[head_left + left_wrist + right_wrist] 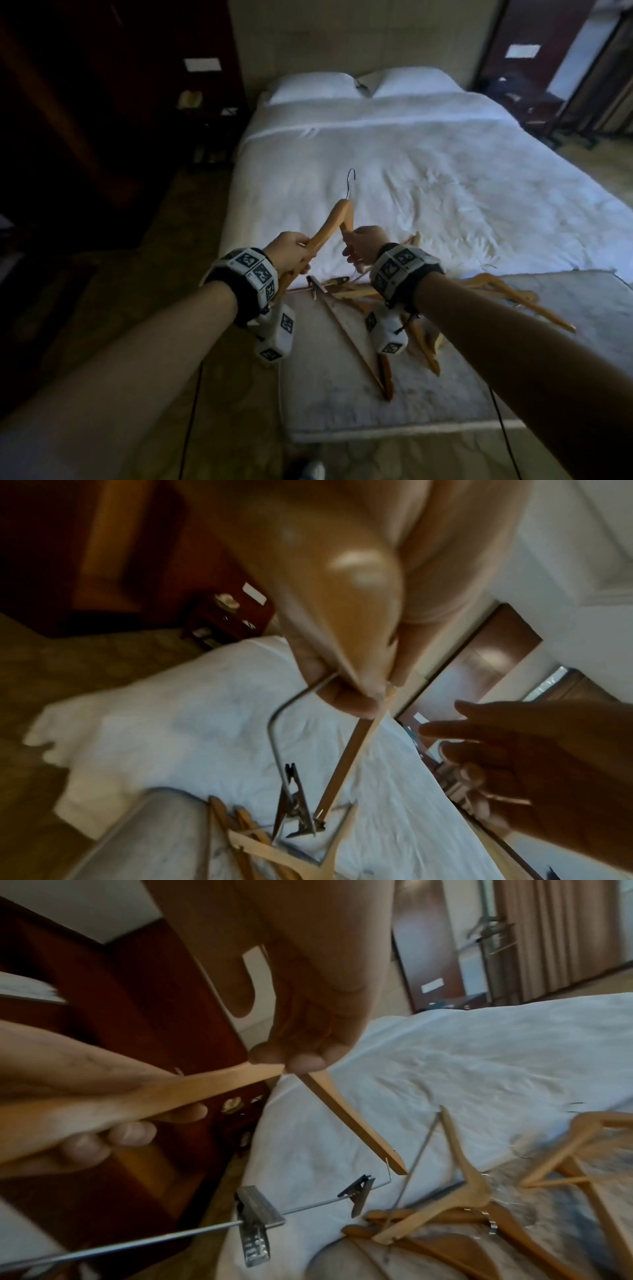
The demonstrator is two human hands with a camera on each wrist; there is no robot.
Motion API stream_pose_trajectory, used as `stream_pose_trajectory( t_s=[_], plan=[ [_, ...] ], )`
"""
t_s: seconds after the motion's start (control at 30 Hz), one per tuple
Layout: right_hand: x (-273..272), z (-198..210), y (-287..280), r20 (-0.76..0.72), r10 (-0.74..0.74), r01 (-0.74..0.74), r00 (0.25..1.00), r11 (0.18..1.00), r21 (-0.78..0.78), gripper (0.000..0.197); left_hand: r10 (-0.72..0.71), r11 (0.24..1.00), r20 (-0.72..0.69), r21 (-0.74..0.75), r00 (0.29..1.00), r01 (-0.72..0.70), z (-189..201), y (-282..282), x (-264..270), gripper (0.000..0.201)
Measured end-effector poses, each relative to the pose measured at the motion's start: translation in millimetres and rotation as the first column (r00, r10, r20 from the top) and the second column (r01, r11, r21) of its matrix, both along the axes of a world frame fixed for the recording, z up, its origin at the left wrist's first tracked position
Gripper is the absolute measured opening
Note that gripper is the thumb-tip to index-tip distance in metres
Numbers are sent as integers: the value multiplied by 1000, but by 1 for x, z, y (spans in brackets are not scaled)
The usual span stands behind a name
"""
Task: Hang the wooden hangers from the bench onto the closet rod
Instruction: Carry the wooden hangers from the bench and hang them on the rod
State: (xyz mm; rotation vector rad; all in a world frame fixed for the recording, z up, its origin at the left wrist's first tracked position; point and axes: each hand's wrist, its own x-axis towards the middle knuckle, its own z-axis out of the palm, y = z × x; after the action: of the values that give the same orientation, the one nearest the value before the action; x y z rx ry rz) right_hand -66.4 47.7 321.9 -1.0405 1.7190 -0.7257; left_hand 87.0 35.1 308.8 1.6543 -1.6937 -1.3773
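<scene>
1. Left hand (289, 251): fingers curled round the left arm of the wooden hanger (337, 219), firm grasp. In the right wrist view the fingers (131, 1133) wrap under that arm.
2. Wooden hanger is held up in the air between both hands, above the near edge of the bed (428, 178), metal hook (351, 183) pointing up and away from the person.
3. A metal clip bar (308, 1206) hangs below the held hanger with two clips (255, 1229) on it; the bar's bent end meets the tip of the right arm.
4. Right hand (364, 245): fingers closed on the right arm of the same hanger, near its upper part. The right wrist view shows fingertips (304, 1062) pinching the wood where the two arms seem to meet.
5. Pile of other wooden hangers (404, 308) lies on the desk (342, 394), a padded grey top at the foot of the bed, below and right of the hands. They overlap in a tangle; count unclear.
6. One hanger (527, 298) from the pile sticks out to the right across the desk.
7. Two white pillows (363, 85) at the far end of the bed.
</scene>
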Motion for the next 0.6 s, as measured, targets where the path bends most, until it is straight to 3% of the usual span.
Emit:
stream_pose_trajectory(
  t_s=[0.13, 0.2, 0.27, 0.4, 0.47, 0.53, 0.6],
  plan=[
    [92, 45, 24, 145, 170, -179, 975, 982, 54, 17, 171, 982, -57, -66, 984, -174, 36, 46, 76, 22],
    [138, 61, 39, 234, 214, -223, 948, 975, 14, 34, 233, 965, -98, -97, 967, -242, 54, 71, 115, 25],
    [186, 70, 53, 209, 286, -275, 935, 958, -78, 43, 286, 945, -159, -114, 945, -306, 69, 98, 155, 25],
    [293, 95, 89, 233, 329, -310, 915, 944, -117, 16, 403, 878, -204, -190, 892, -440, 89, 160, 250, 24],
    [348, 106, 113, 115, 417, -400, 902, 905, -143, 14, 459, 841, -225, -202, 860, -502, 99, 196, 300, 22],
    [404, 109, 134, -62, 581, -581, 812, 791, -192, 31, 530, 792, -237, -204, 814, -575, 107, 231, 350, 21],
    [471, 110, 170, -35, 652, -644, 757, 736, -210, 38, 593, 747, -237, -195, 770, -635, 116, 276, 411, 20]
  ],
)
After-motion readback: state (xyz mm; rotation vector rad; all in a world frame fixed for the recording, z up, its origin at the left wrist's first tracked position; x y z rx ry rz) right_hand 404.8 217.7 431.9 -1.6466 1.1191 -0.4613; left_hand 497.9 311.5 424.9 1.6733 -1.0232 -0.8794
